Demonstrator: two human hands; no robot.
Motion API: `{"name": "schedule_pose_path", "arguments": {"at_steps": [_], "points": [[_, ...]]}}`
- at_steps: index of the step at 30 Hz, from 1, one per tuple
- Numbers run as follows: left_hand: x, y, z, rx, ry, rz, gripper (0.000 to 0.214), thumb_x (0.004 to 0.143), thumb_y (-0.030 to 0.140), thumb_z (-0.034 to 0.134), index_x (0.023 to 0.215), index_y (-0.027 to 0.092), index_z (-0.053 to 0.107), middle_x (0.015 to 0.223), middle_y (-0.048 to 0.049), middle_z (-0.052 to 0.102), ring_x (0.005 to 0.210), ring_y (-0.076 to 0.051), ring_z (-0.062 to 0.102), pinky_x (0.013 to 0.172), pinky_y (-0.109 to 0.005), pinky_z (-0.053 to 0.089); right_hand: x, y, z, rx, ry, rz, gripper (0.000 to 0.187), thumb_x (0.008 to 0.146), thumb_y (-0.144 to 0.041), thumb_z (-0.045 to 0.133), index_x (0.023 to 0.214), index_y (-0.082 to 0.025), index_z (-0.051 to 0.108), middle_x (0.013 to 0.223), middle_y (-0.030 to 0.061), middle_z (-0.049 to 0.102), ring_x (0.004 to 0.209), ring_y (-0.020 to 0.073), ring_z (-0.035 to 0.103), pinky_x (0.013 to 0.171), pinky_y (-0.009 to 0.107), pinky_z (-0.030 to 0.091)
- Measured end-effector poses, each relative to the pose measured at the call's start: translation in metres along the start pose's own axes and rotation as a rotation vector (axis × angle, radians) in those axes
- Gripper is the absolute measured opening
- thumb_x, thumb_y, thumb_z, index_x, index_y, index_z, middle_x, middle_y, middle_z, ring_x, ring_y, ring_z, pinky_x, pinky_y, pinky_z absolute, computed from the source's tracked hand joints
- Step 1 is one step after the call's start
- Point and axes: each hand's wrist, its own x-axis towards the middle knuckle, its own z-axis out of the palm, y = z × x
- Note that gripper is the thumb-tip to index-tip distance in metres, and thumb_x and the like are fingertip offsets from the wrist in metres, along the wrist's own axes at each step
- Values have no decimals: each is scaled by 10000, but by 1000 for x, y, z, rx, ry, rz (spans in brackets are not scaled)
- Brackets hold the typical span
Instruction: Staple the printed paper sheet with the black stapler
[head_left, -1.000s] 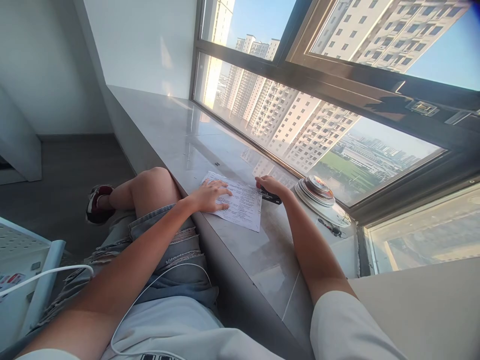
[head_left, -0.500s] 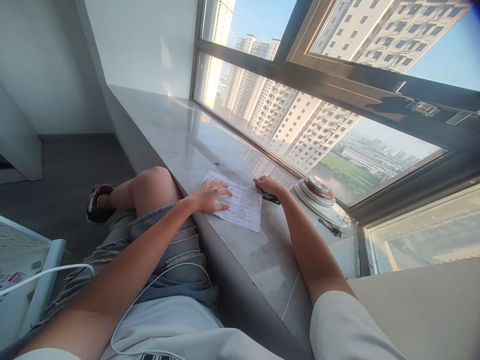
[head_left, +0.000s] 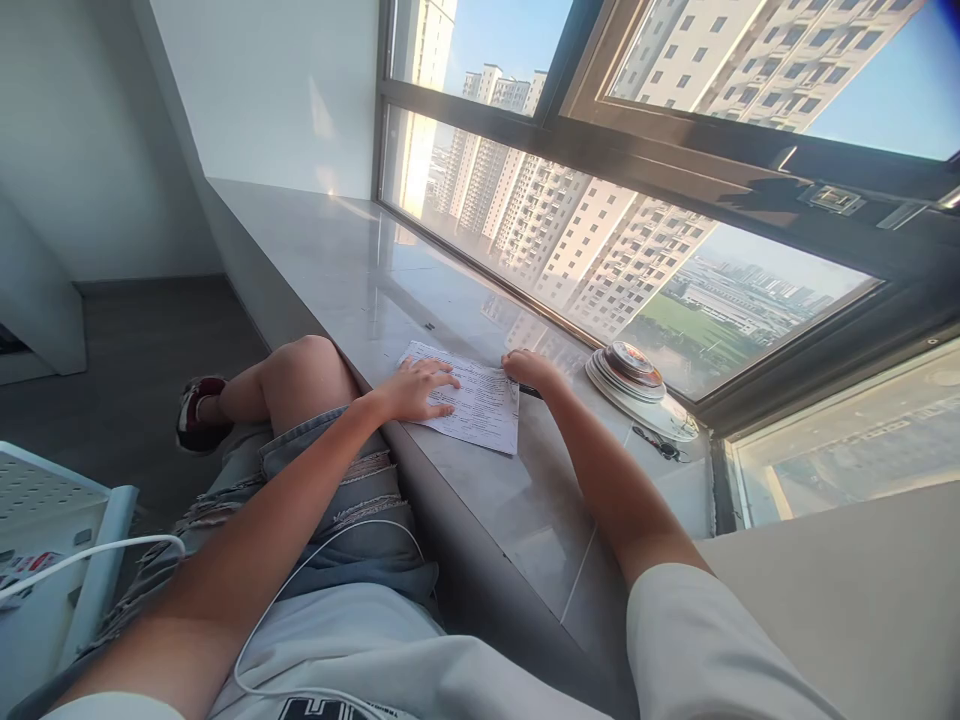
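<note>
My left hand point(head_left: 420, 388) lies on a printed sheet of paper point(head_left: 480, 408), fingers spread, pressing it against the grey stone sill. At the sheet's right upper corner is my right hand point(head_left: 531, 370), its fingers curled closed. A small black tool point(head_left: 529, 391) shows only as a strip beneath that hand; the rest is covered, so its exact kind cannot be made out. The sheet carries lines of dark print and lies flat on the glossy surface.
A stack of round plate-like discs point(head_left: 627, 372) stands on the sill by the window, with a black cord-like item point(head_left: 658, 443) beside it. A tiny dark piece point(head_left: 429, 326) lies beyond the paper. A white cable point(head_left: 247, 640) crosses my lap; a white perforated cart point(head_left: 56, 490) stands at left.
My right hand has shifted slightly left and down over the paper's corner, covering more of the black tool. My left hand stays spread on the sheet. The view has turned slightly.
</note>
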Motion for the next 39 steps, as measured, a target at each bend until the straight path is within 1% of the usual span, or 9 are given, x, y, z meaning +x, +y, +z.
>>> {"name": "schedule_pose_path", "arguments": {"at_steps": [4, 7, 14, 17, 20, 27, 30, 32, 39], "points": [[1, -1, -1, -4, 8, 4, 545, 940, 615, 671, 1412, 347, 710, 1657, -83, 539, 1593, -386, 404, 1337, -687, 164, 5, -3, 6, 34, 8, -19, 301, 954, -427, 634, 736, -226, 682, 902, 174, 751, 992, 331, 690, 899, 447, 519], [1, -1, -1, 12, 7, 3, 549, 939, 624, 668, 1414, 351, 705, 1644, -79, 553, 1589, -372, 416, 1343, -667, 176, 5, -4, 5, 112, 66, -42, 328, 949, -506, 640, 772, -232, 678, 892, 145, 753, 963, 299, 680, 875, 411, 524], [1, -2, 0, 15, 11, 14, 546, 951, 610, 663, 1425, 339, 692, 1650, -92, 545, 1591, -352, 417, 1335, -680, 181, -22, 36, -25, 314, 269, -48, 629, 1060, -653, 191, 817, -210, 566, 872, 91, 685, 856, 221, 628, 808, 340, 493], [1, -3, 1, 17, 12, 10, 529, 957, 597, 659, 1420, 342, 687, 1649, -101, 541, 1589, -341, 417, 1331, -698, 158, -44, 62, -31, 411, 125, -157, 634, 939, -804, 439, 907, -201, 633, 927, 54, 703, 863, 204, 633, 783, 308, 496], [1, -3, 0, 16, 0, 6, 538, 958, 609, 648, 1424, 341, 683, 1653, -101, 537, 1601, -349, 400, 1326, -709, 161, -59, 80, -16, 505, -32, -297, 623, 696, -743, 803, 985, -206, 675, 907, 12, 702, 850, 208, 620, 762, 301, 477], [-1, -2, -2, 37, -9, -20, 550, 971, 617, 626, 1451, 351, 668, 1696, -81, 498, 1630, -382, 357, 1330, -713, 168, -62, 87, 32, 545, 593, 113, 443, 783, -655, 703, 835, -237, 565, 779, 18, 614, 804, 233, 554, 746, 342, 433], [0, -1, -2, 46, -15, -20, 551, 979, 618, 624, 1457, 345, 659, 1702, -92, 489, 1631, -384, 353, 1330, -713, 169, -62, 68, 32, 530, 887, 225, 350, 854, -574, 647, 859, -243, 533, 924, 85, 666, 895, 266, 577, 817, 376, 461], [1, -1, -3, 48, -19, -18, 538, 982, 616, 629, 1448, 346, 656, 1699, -94, 492, 1628, -371, 360, 1333, -699, 177, -62, 40, 31, 565, 981, 222, 301, 891, -525, 619, 869, -240, 524, 985, 98, 678, 908, 261, 585, 836, 376, 463], [8, -2, -2, -62, 61, -101, 632, 892, 571, 762, 1403, 235, 605, 1602, -141, 583, 1515, -356, 517, 1325, -593, 311, -67, -71, 52, 788, 629, 26, 283, 887, -493, 706, 880, -230, 600, 837, 16, 681, 799, 210, 598, 698, 299, 423]]}}
